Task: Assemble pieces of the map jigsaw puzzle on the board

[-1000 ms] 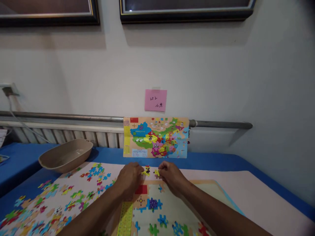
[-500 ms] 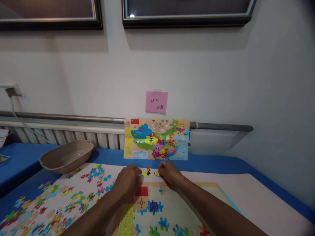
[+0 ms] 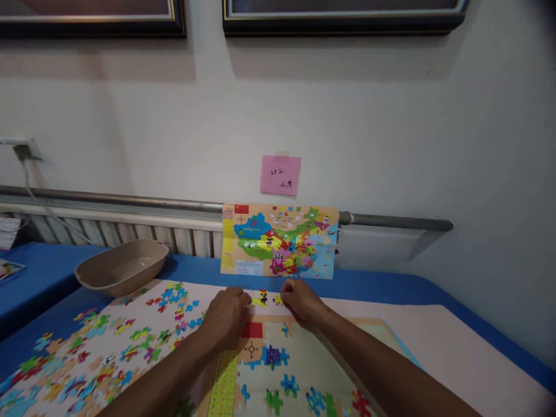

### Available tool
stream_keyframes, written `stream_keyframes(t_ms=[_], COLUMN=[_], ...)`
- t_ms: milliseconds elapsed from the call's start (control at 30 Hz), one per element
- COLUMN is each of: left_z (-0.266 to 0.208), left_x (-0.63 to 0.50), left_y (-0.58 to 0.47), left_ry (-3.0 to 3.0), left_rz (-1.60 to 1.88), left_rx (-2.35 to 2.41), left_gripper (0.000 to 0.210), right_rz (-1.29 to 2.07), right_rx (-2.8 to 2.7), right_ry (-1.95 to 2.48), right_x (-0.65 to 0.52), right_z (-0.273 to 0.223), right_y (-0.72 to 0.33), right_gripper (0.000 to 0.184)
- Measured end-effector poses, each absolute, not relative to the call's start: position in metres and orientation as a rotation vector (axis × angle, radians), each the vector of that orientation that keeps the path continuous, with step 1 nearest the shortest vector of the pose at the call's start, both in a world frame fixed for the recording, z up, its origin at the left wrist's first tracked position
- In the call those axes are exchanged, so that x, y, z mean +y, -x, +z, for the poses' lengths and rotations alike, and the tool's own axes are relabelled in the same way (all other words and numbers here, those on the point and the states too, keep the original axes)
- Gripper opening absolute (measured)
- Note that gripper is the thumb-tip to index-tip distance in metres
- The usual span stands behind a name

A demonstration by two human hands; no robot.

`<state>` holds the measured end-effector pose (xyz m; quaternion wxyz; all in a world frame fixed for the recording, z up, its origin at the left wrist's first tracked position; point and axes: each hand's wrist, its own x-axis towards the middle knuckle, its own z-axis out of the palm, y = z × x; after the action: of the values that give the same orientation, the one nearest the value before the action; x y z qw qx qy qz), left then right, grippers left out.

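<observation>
My left hand (image 3: pixel 230 315) rests with bent fingers at the left edge of a small joined cluster of yellow puzzle pieces (image 3: pixel 261 299) bearing a dark animal. To its right, my right hand (image 3: pixel 299 300) pinches a yellow puzzle piece (image 3: pixel 278 300), a small gap away from the cluster. Both hands are just beyond the top edge of the puzzle board (image 3: pixel 347 353). On the board lie a red flag section (image 3: pixel 252 330), a compass section (image 3: pixel 252 350), a purple grape section (image 3: pixel 273 355) and several loose blue, green and red pieces.
Loose puzzle pieces (image 3: pixel 104 353) spread over the pink sheet (image 3: pixel 434 341) on the left. Behind them a beige basin (image 3: pixel 125 266) sits on the blue table cover (image 3: pixel 377 285). A printed reference map (image 3: pixel 280 240) leans upright against the pipe (image 3: pixel 399 224), below a pink note (image 3: pixel 280 175).
The camera view has tilted and shifted slightly. Both hands keep nearly the same place by the yellow pieces, and the gap between piece and cluster looks about the same.
</observation>
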<state>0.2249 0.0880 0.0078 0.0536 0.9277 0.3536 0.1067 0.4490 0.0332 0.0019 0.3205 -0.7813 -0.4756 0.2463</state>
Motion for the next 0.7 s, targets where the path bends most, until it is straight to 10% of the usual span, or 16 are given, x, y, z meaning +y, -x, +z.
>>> stream_keyframes(t_ms=[700], left_z=[0.0086], left_x=[0.0887], left_y=[-0.2276], left_ry=[-2.846], left_rz=[0.304], left_rx=[1.035], left_gripper=[0.02], right_rz=[0.508], right_rx=[-1.425], right_ry=[2.238], right_x=[0.0292], right_z=[0.0077], right_y=[-0.4491], right_gripper=[0.014])
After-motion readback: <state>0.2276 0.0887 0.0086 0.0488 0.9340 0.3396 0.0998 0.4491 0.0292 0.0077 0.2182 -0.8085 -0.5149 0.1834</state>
